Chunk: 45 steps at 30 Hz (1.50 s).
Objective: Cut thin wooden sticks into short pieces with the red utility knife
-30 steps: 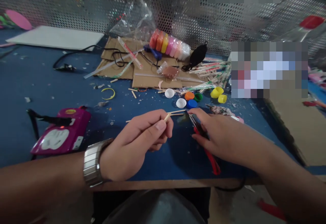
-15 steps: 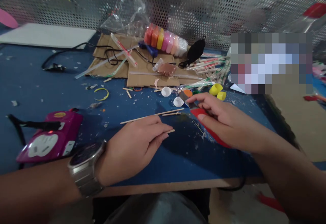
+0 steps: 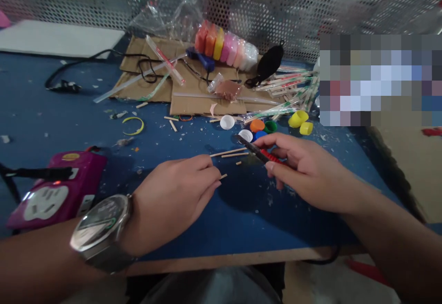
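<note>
My left hand (image 3: pixel 177 193), with a watch on its wrist, is closed low over the blue table. Its thumb and finger pinch a thin wooden stick (image 3: pixel 224 176), whose short end pokes out; the rest is hidden under the hand. Fingers wrapped round it, my right hand (image 3: pixel 307 170) grips a red and black utility knife (image 3: pixel 254 148), its tip pointing up and left. Just beyond the left fingers lie a long stick (image 3: pixel 229 152) and a shorter stick (image 3: pixel 235 155). A small stick piece (image 3: pixel 238 163) rests between the two hands.
White caps (image 3: pixel 227 122), an orange cap (image 3: pixel 257 125) and yellow caps (image 3: pixel 298 119) lie beyond the knife. Farther back are cardboard (image 3: pixel 207 106), packed coloured clay (image 3: pixel 224 48) and wrapped sticks (image 3: pixel 290 83). A purple power strip (image 3: pixel 62 189) with a cord sits left, and a perforated metal panel (image 3: pixel 297 14) stands behind.
My right hand has turned the knife so its black edge shows. My left hand has shifted slightly left with the stick. A small stick piece now shows on the table between them.
</note>
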Motion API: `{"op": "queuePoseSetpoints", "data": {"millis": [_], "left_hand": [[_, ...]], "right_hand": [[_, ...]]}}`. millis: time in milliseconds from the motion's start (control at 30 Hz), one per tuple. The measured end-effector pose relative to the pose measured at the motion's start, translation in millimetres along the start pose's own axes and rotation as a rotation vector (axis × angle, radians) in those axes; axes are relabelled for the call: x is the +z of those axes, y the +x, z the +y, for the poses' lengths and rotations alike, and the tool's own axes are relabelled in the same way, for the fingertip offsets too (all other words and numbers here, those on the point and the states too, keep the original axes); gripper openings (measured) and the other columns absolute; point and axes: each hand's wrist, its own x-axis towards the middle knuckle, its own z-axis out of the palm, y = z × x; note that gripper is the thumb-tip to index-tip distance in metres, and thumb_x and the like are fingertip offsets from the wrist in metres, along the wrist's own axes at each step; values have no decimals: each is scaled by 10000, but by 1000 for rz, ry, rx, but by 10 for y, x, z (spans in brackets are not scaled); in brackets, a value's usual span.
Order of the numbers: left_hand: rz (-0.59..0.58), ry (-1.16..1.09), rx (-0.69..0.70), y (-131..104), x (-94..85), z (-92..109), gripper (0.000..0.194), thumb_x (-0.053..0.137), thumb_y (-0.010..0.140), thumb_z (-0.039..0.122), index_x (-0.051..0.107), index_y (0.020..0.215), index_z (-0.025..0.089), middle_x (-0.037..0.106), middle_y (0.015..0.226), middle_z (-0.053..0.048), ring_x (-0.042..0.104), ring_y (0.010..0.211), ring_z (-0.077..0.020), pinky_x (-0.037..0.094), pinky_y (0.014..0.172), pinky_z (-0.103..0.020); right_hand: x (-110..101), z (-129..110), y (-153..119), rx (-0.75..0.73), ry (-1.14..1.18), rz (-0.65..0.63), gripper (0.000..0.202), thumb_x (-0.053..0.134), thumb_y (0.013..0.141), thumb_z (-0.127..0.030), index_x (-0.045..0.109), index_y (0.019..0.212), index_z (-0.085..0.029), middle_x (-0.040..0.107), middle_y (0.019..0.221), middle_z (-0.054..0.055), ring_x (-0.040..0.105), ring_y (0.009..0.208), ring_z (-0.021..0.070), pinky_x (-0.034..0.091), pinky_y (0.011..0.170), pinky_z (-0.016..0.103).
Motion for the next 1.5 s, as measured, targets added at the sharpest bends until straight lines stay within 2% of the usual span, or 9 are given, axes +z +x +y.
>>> {"op": "queuePoseSetpoints", "data": {"millis": [167,367,467,667,867,1033,1200,1400,1500], "left_hand": [[14,-7,28,-3,6,11,282,557,1146,219,825,1061,205,776,949,-34,757,774,-239,509,664,-393],[11,-61,22,-3,18,31,282,553,1148,216,831,1100,205,798,994,-42,786,829,-249,543,699,-402],[11,-52,14,-6,18,19,301,540,1161,227,836,1120,198,807,1012,-50,793,828,-248,554,706,-404],[7,-33,-15,1,0,-16,320,530,1169,247,844,1116,206,807,1009,-49,803,847,-253,558,704,-402],[-18,-20,-19,-2,15,-19,309,553,1157,242,859,1116,218,810,1019,-39,807,836,-249,554,674,-393],[-15,-24,-14,-10,32,-30,284,577,1159,232,860,1160,236,812,1031,-21,805,847,-221,547,680,-367],[-10,-28,7,-19,1,-21,306,549,1180,251,854,1198,227,817,1035,-27,807,862,-222,559,666,-369],[-1,-22,40,-16,3,38,328,519,1151,186,846,1141,205,797,988,-31,788,818,-212,578,632,-360],[4,-16,47,-14,6,44,315,522,1151,177,835,1137,213,806,1019,-30,791,809,-205,576,612,-357]], "right_hand": [[128,-96,-14,74,268,-248,389,568,1084,-137,685,1437,-249,774,852,-10,745,621,153,635,556,263],[159,-15,-55,-71,100,121,389,617,1100,-203,655,1482,-271,814,951,36,776,673,201,622,538,312],[131,26,-48,-103,-4,167,370,615,1123,-258,660,1490,-278,816,900,27,776,664,230,637,592,371],[144,10,-13,-166,-190,166,423,610,1125,-267,646,1547,-257,867,987,53,801,734,243,597,676,386],[183,-105,-65,-169,-266,112,307,650,1076,-249,743,1369,-269,908,1040,23,862,900,243,592,783,352],[213,-169,-129,-147,-270,13,424,654,1057,-190,699,1465,-294,892,995,-24,835,815,203,567,708,320],[267,-170,-156,-182,-274,-13,417,633,1051,-146,727,1446,-242,852,1284,58,841,1084,230,649,929,365],[337,-194,-187,-178,-273,-62,486,600,1021,-117,720,1487,-181,805,1183,84,828,975,239,677,836,401],[365,-201,-181,-184,-269,-63,514,596,1020,-109,697,1523,-140,809,1220,109,831,1037,252,682,889,405]]}}
